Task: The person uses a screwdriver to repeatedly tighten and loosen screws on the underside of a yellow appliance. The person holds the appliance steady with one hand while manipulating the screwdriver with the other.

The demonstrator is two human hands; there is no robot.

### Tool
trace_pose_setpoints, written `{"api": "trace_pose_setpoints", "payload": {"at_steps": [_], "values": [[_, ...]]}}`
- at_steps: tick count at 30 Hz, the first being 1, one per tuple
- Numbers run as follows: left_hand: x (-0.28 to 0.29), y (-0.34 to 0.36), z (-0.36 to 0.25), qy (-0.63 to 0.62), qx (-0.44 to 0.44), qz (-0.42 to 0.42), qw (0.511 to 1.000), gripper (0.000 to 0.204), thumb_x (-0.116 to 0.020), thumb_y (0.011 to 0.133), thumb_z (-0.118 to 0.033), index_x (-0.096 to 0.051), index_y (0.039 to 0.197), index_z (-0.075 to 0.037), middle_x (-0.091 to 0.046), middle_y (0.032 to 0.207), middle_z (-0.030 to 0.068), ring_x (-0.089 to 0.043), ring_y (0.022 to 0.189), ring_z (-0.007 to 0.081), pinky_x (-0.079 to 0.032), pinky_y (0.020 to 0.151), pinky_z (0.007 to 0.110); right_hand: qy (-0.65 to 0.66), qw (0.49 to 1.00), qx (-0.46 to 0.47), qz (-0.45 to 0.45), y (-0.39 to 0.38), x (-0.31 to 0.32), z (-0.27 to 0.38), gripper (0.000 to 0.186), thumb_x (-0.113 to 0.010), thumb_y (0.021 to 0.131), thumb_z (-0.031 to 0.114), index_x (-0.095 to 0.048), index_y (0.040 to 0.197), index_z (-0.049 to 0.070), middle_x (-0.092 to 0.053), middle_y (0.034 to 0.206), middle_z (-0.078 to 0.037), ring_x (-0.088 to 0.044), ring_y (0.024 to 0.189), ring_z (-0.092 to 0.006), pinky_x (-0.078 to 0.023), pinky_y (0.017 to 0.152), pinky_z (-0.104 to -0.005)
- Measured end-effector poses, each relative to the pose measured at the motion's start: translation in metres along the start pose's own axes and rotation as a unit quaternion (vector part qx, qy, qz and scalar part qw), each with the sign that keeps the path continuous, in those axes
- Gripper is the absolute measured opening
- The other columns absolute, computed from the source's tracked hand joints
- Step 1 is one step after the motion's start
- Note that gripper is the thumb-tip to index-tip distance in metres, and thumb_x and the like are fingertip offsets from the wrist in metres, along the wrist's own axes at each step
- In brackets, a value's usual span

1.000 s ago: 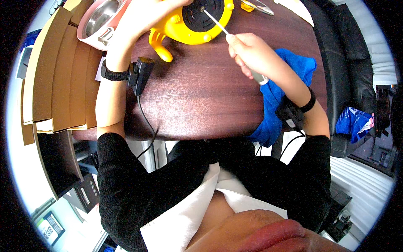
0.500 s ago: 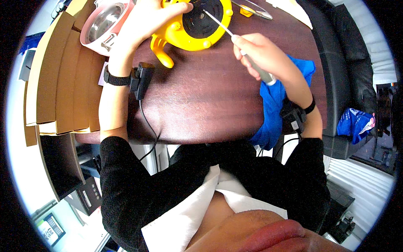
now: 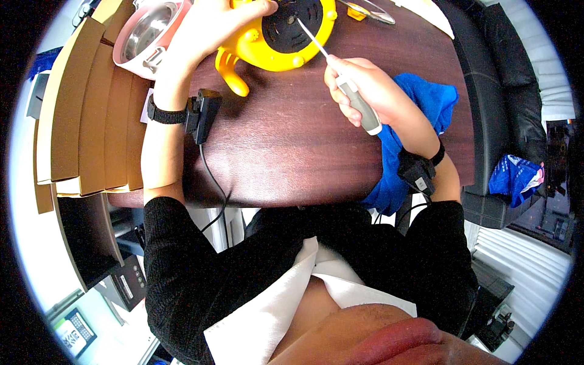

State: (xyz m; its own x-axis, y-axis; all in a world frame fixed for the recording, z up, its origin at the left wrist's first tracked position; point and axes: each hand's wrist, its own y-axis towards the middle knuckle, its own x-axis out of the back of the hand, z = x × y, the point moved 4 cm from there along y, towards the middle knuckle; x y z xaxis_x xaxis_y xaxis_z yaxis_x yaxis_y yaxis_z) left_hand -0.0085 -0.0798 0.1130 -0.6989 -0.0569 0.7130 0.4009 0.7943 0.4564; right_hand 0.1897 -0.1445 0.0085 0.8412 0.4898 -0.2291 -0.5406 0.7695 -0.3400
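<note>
While left grip (image 3: 210, 25) clasps yellow appliance (image 3: 277, 59) | right grip (image 3: 365, 82) grasps screwdriver (image 3: 359, 106) | appliance lies beyond right grip

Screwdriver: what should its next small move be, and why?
Perhaps ease the tip of the screwdriver onto the metal centre of the black disc: the right hand points it there, contact looks uncertain, and the left hand holds the yellow object.
</note>
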Motion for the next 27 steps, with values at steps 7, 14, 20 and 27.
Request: {"api": "trace_pose_setpoints", "payload": {"at_steps": [7,14,20,27], "values": [[0.0,0.001,0.0,0.015,0.001,0.001,1.0,0.065,-0.067,0.072,-0.029,-0.049,0.127,0.0,-0.05,0.125,0.0204,-0.046,0.12,0.0319,-0.035,0.104,0.041,-0.006,1.0,-0.015,-0.008,0.001,0.001,-0.002,0.041,-0.034,0.101,0.036,-0.048,0.076,0.006,-0.046,0.055,-0.001,-0.046,0.034,-0.009,-0.041,0.031,-0.022],[-0.001,0.001,-0.002,0.005,-0.01,0.006,1.0,0.066,-0.068,0.072,-0.031,-0.049,0.127,0.0,-0.051,0.124,0.0207,-0.046,0.119,0.0319,-0.035,0.103,0.041,-0.011,1.0,-0.013,-0.009,0.0,0.0,-0.003,0.042,-0.035,0.101,0.037,-0.048,0.076,0.007,-0.046,0.055,-0.001,-0.046,0.034,-0.0091,-0.041,0.031,-0.0222],[-0.002,0.0,0.003,0.038,-0.017,-0.005,0.999,0.067,-0.068,0.072,-0.032,-0.049,0.127,0.0,-0.051,0.125,0.021,-0.046,0.119,0.0318,-0.035,0.103,0.041,0.0,0.999,-0.03,-0.011,-0.003,-0.005,0.001,0.041,-0.036,0.1,0.037,-0.048,0.076,0.007,-0.046,0.054,-0.001,-0.046,0.033,-0.0097,-0.042,0.031,-0.0237],[-0.005,-0.001,-0.001,0.016,0.016,0.0,1.0,0.066,-0.068,0.072,-0.032,-0.049,0.127,-0.001,-0.051,0.125,0.0205,-0.045,0.121,0.0318,-0.035,0.103,0.042,-0.211,0.975,-0.017,-0.072,0.001,0.011,0.005,0.044,-0.037,0.099,0.039,-0.05,0.075,0.004,-0.047,0.051,-0.004,-0.048,0.034,-0.0142,-0.042,0.032,-0.0291]]}}
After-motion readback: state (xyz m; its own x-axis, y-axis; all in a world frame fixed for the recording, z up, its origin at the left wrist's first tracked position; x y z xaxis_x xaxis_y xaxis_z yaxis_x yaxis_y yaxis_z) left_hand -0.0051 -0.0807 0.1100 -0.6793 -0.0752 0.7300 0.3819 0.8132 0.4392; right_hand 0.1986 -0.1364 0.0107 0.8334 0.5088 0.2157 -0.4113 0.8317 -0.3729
